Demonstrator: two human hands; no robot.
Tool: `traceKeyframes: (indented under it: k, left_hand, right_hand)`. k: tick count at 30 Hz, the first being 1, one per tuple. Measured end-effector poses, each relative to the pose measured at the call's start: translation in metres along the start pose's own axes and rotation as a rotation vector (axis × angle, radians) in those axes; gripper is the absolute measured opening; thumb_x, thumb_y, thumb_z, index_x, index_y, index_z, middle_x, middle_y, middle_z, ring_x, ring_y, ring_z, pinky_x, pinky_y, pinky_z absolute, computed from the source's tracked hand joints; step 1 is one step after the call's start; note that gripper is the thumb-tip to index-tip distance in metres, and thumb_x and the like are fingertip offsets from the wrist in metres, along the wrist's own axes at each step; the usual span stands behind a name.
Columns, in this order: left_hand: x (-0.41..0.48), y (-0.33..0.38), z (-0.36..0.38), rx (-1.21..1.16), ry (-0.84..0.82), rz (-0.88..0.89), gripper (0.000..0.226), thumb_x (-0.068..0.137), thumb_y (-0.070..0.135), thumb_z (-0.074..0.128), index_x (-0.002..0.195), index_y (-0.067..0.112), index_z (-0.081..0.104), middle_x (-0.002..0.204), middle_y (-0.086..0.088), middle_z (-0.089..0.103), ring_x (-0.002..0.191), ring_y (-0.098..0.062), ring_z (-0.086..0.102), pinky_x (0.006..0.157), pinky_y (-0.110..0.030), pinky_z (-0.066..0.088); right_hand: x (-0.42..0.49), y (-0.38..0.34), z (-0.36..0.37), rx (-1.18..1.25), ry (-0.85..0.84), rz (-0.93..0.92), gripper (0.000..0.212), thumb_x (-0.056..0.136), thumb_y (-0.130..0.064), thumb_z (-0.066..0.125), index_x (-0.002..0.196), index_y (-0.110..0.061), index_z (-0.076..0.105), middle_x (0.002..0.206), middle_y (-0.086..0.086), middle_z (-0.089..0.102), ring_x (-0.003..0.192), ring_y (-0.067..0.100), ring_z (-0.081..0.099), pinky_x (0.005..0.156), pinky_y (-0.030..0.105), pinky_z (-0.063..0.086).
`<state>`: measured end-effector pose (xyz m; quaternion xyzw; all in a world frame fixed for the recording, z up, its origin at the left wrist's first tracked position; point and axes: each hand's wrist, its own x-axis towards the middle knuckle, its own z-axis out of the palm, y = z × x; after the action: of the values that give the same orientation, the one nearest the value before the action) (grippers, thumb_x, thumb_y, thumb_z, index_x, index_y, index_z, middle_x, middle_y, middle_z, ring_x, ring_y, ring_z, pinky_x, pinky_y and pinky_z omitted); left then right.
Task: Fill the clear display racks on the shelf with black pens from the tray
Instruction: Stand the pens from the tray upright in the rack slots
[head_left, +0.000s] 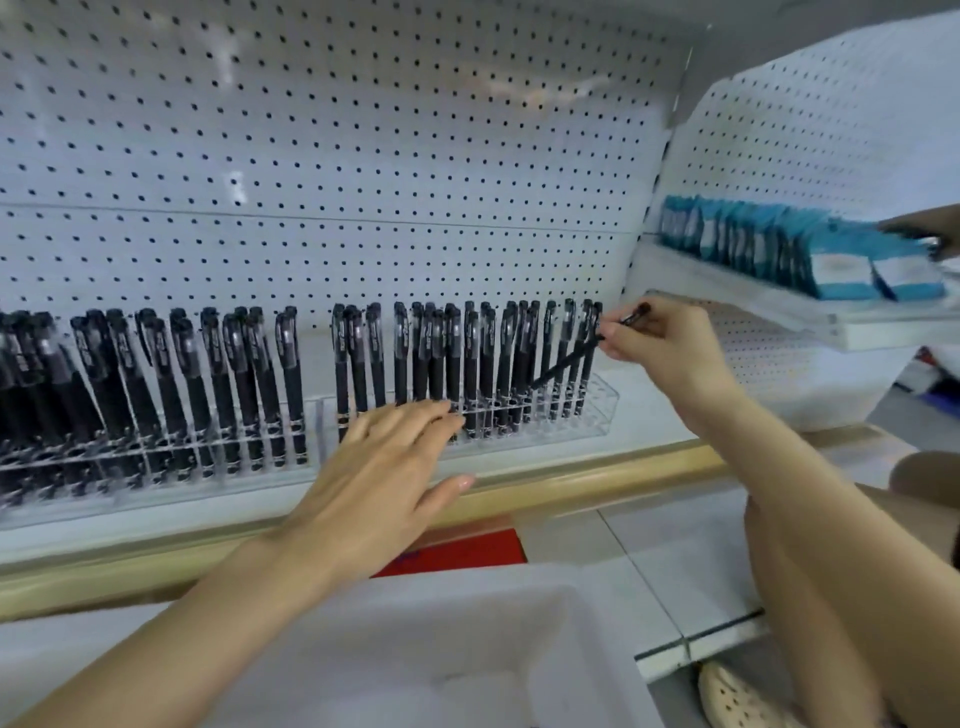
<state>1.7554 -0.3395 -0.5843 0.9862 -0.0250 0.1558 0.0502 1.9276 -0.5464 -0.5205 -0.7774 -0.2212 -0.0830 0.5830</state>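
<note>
Two clear display racks stand on the shelf. The left rack (156, 467) and the right rack (597, 410) each hold several upright black pens. My right hand (670, 348) pinches one black pen (569, 361), tilted, its tip over the right end of the right rack. With its fingers straight, my left hand (384, 478) touches the front of the right rack. The white tray (597, 623) sits below, at the bottom of the view; I see no pens in its visible part.
White pegboard backs the shelf. A wooden-coloured edge strip (571, 483) runs along the shelf front. To the right, a higher shelf (810, 312) carries several blue and white packets. A red item (467, 551) lies below the shelf edge.
</note>
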Motion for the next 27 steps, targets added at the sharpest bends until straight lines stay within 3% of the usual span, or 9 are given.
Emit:
traceKeyframes:
  k: [2,5,8,11,15,17,21,27]
  left_hand:
    - [0.002,-0.007,0.005,0.002,-0.037,-0.019,0.085,0.080,0.071,-0.003,0.151,0.029,0.016,0.157,0.011,0.017,0.144,-0.009,0.018,0.111,-0.032,-0.006]
    - [0.004,-0.018,0.018,-0.002,-0.104,-0.063,0.089,0.072,0.076,-0.012,0.150,0.036,0.005,0.156,0.018,0.009,0.144,-0.007,0.012,0.119,-0.054,0.009]
    - [0.006,-0.020,0.020,0.014,-0.097,-0.046,0.089,0.072,0.075,-0.013,0.150,0.036,0.003,0.156,0.019,0.006,0.144,-0.004,0.008,0.121,-0.045,0.005]
    - [0.004,-0.020,0.019,0.007,-0.047,-0.018,0.084,0.079,0.074,-0.006,0.151,0.033,0.013,0.155,0.018,0.014,0.142,-0.003,0.011,0.114,-0.027,0.000]
    - [0.001,-0.022,0.028,0.029,-0.054,-0.037,0.070,0.095,0.068,0.012,0.141,0.024,0.040,0.145,0.008,0.042,0.132,-0.005,0.029,0.111,-0.035,0.022]
    - [0.001,-0.022,0.033,0.022,-0.053,-0.035,0.069,0.096,0.067,0.014,0.140,0.022,0.040,0.143,0.007,0.044,0.131,-0.007,0.030,0.115,-0.032,0.017]
    - [0.002,-0.022,0.038,0.080,-0.026,-0.032,0.068,0.096,0.067,0.015,0.139,0.022,0.040,0.142,0.006,0.044,0.129,-0.009,0.033,0.112,-0.032,0.015]
    - [0.004,-0.027,0.043,0.068,0.008,-0.006,0.066,0.095,0.068,0.018,0.140,0.024,0.040,0.145,0.006,0.041,0.132,-0.010,0.032,0.111,-0.035,0.017]
  right_hand:
    - [0.005,0.000,0.007,-0.023,0.004,-0.029,0.011,0.091,-0.003,0.061,0.098,-0.011,0.061,0.089,0.009,0.067,0.072,0.009,0.067,0.074,0.019,0.056]
    - [0.010,-0.004,0.010,-0.221,-0.002,-0.149,0.031,0.092,-0.011,0.062,0.120,-0.016,0.050,0.086,-0.001,0.062,0.068,-0.002,0.066,0.070,0.011,0.053]
    - [0.010,-0.007,0.014,-0.367,-0.055,-0.255,0.039,0.092,-0.016,0.063,0.123,-0.019,0.040,0.084,-0.003,0.060,0.073,0.001,0.066,0.069,0.011,0.049]
    - [0.012,-0.005,0.019,-0.348,-0.055,-0.304,0.040,0.089,-0.017,0.067,0.112,-0.018,0.035,0.078,0.000,0.062,0.066,0.002,0.066,0.069,0.022,0.055]
    - [0.014,0.004,0.028,-0.325,-0.057,-0.299,0.037,0.088,-0.016,0.069,0.107,-0.018,0.038,0.076,-0.001,0.063,0.066,0.003,0.067,0.073,0.030,0.056]
    - [0.015,0.011,0.031,-0.319,-0.070,-0.292,0.032,0.089,-0.015,0.068,0.109,-0.017,0.043,0.079,-0.003,0.063,0.069,0.003,0.067,0.076,0.030,0.056]
    - [0.022,0.020,0.034,-0.377,-0.028,-0.330,0.025,0.087,-0.016,0.070,0.109,-0.013,0.059,0.090,-0.002,0.062,0.071,0.001,0.059,0.068,0.008,0.047]
    - [0.021,0.024,0.035,-0.429,-0.109,-0.395,0.034,0.083,-0.013,0.073,0.115,-0.016,0.061,0.080,0.007,0.058,0.067,0.013,0.053,0.066,0.016,0.046]
